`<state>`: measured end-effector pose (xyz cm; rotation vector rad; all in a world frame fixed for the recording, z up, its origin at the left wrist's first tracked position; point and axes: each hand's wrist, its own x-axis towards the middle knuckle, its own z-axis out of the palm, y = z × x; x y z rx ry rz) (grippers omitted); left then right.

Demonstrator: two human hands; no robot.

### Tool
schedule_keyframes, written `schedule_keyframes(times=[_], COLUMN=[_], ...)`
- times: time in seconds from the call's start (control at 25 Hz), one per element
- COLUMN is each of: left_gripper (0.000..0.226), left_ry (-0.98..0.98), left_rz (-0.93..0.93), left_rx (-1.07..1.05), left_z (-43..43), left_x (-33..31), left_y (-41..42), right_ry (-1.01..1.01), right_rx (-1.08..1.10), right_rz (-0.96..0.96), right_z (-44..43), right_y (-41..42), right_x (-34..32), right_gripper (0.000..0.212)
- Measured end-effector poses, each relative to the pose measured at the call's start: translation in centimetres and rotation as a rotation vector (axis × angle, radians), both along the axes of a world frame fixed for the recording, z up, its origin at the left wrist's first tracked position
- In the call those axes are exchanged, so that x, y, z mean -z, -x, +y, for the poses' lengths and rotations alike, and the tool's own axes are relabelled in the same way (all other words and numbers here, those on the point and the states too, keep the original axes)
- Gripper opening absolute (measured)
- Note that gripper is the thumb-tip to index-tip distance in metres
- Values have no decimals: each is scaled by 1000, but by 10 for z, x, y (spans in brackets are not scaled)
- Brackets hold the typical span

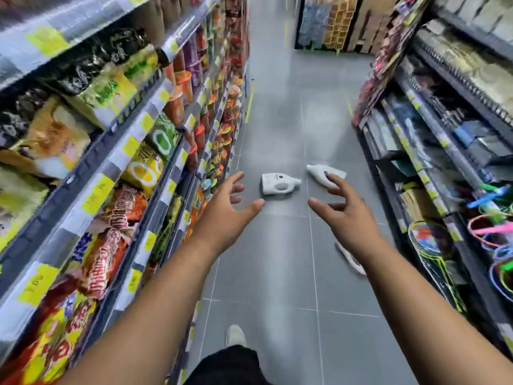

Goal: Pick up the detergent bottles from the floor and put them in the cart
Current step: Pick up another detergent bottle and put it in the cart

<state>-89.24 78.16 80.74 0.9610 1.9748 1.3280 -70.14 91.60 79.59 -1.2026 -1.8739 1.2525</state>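
Note:
Two white detergent bottles lie on their sides on the grey tiled aisle floor. The left bottle (278, 184) has a handle hole and its cap points right. The right bottle (323, 173) lies slantwise, partly behind my right fingers. My left hand (229, 208) is stretched forward with fingers spread, empty, short of the left bottle. My right hand (342, 209) is also held out, fingers apart and empty, in front of the right bottle. No cart is in view.
Shelves of snack bags and cup noodles (111, 151) line the left side. Shelves with household goods and coloured hoops (444, 168) line the right. My feet (235, 336) are on the floor below. A display stand (333, 23) closes the aisle's far end.

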Motion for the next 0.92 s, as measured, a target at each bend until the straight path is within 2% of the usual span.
schedule_keyframes(times=[0.24, 0.64, 0.92], left_gripper=[69, 67, 68], left_ry=[64, 131, 246], left_rz=[-2, 24, 30], left_rx=[158, 145, 138], left_z=[132, 353, 492], left_x=[1, 43, 72], left_y=[86, 184, 257], right_ry=[65, 113, 183], right_rx=[90, 76, 35], right_rz=[-16, -52, -157], right_z=[102, 337, 487], right_y=[82, 185, 260], right_x=[12, 64, 90], right_gripper=[67, 63, 63])
